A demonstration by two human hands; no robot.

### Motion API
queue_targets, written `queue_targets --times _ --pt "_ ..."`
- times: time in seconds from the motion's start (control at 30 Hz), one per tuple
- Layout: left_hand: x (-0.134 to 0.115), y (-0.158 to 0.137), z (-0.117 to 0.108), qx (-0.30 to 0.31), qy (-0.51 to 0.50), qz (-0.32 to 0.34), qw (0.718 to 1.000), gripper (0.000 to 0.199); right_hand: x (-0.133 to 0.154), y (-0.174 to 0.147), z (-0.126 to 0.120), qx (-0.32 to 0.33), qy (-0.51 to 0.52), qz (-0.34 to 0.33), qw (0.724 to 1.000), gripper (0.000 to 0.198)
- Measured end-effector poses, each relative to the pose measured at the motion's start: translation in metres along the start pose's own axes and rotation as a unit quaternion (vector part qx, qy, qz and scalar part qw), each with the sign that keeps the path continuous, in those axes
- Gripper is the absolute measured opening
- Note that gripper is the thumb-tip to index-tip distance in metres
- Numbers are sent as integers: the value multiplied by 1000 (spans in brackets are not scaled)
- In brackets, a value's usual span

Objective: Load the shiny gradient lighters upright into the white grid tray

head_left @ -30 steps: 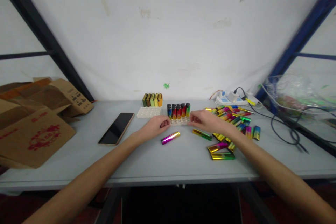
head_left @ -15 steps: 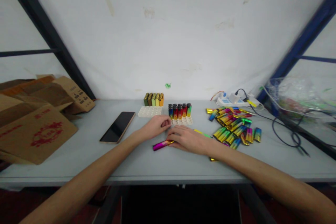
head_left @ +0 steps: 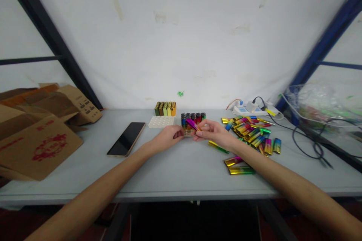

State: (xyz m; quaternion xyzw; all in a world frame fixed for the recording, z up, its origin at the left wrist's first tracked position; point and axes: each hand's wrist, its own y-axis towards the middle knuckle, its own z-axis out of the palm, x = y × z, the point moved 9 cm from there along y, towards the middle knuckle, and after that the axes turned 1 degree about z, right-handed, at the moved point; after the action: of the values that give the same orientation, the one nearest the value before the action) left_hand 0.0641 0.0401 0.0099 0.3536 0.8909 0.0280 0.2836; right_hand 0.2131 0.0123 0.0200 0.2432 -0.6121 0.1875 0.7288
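My right hand point(head_left: 210, 132) pinches a shiny purple-and-gold lighter sleeve point(head_left: 192, 123), tilted in front of the standing lighters. Several lighters point(head_left: 193, 116) with black tops and colourful bodies stand upright in a white holed tray point(head_left: 187, 132); the sleeve and my fingers hide part of them. At the tray's left end my left hand point(head_left: 174, 134) is closed, its curled fingertips against the tray's edge. A yellow-green sleeve point(head_left: 218, 147) lies just below my right hand. Nearer the front edge lie two more sleeves, a gold-purple one point(head_left: 233, 161) and a gold-green one point(head_left: 241, 170).
A heap of metallic sleeves point(head_left: 250, 130) lies at the right, with a power strip point(head_left: 249, 109) and black cable point(head_left: 307, 152) beyond. A second white tray point(head_left: 161, 122), a block of green-to-orange lighters point(head_left: 165, 109), a phone point(head_left: 126, 139) and cardboard boxes point(head_left: 48, 145) are leftward.
My right hand has lifted the purple-and-gold sleeve off the table and carried it up and forward to the lighters, turning it. My left hand has stayed at the tray.
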Motion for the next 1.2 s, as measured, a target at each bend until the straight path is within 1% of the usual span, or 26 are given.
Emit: queue_targets --times 0.07,0.13,0.27,0.33,0.43,0.6,0.7,0.83,0.97,1.1,1.13,1.2 --pt "1 0 0 0 -6 -1 1000 13 -2 1 1 -12 62 3 998 34" --pt "2 0 0 -2 -7 0 1000 12 -5 2 0 -19 97 7 995 36" --pt "1 0 0 0 -6 -5 1000 10 -9 3 1 -7 119 15 993 55" --pt "-1 0 0 3 -7 -6 1000 10 -9 2 3 6 118 14 993 58" --pt "-3 0 -1 6 -8 -8 1000 10 -7 1 7 16 116 12 993 51" --pt "-4 0 -2 5 -7 -10 1000 11 3 -3 19 37 87 2 995 32" --pt "-2 1 -1 4 -2 -8 1000 11 6 -4 18 26 70 -2 997 24" --pt "-1 1 -1 1 8 -7 1000 13 3 -5 13 8 59 15 998 23" --pt "-2 1 -1 2 8 -6 1000 11 2 -3 13 10 76 19 997 22" --pt "-2 1 -1 -1 -1 -7 1000 10 1 1 13 5 117 -2 993 7" --pt "-2 1 -1 -2 -6 -7 1000 10 2 2 12 -1 131 -8 991 6" --pt "-2 1 -1 -3 -11 -5 1000 11 1 2 10 -14 154 -5 988 9"
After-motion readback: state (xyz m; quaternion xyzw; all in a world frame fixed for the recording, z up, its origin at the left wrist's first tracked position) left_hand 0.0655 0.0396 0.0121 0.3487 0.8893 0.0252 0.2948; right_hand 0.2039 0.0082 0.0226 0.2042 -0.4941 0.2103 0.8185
